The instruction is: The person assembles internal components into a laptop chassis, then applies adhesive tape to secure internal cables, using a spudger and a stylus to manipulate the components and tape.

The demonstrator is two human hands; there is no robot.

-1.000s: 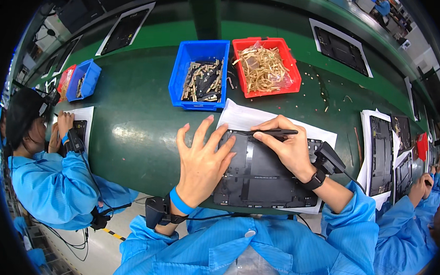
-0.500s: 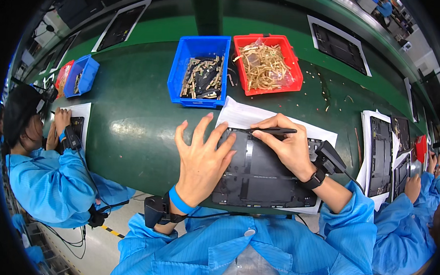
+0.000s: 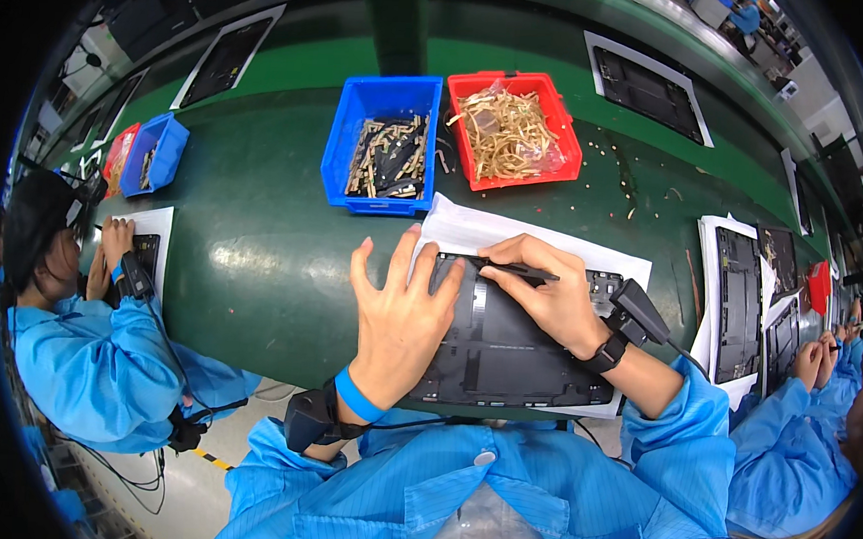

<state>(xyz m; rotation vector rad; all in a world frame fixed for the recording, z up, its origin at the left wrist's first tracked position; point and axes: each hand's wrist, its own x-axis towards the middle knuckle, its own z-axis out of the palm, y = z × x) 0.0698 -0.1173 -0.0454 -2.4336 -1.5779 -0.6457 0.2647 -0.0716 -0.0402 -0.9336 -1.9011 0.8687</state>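
Observation:
A black, flat device housing (image 3: 520, 347) lies on a white sheet (image 3: 541, 234) on the green bench in front of me. My left hand (image 3: 399, 322) spreads its fingers over the housing's left side, fingertips at the upper left corner. Between the thumb and fingers of my right hand (image 3: 556, 305) is a slim, black, pointed hand tool (image 3: 529, 273); its exact kind is hard to make out. Its tip points left to the housing's upper edge, close to my left index finger. What the tip touches is too small to tell.
Behind the housing stand a blue bin (image 3: 332, 157) of small dark and gold strips and a red bin (image 3: 571, 160) of tangled gold strips. Stacked housings (image 3: 737, 305) lie at the right. Co-workers in blue sit on both sides; more housings lie along the far side.
My left fingers have drawn closer together and stay at the housing's upper left corner. My right hand and the tool have shifted slightly left along the upper edge. The whole view has moved a little.

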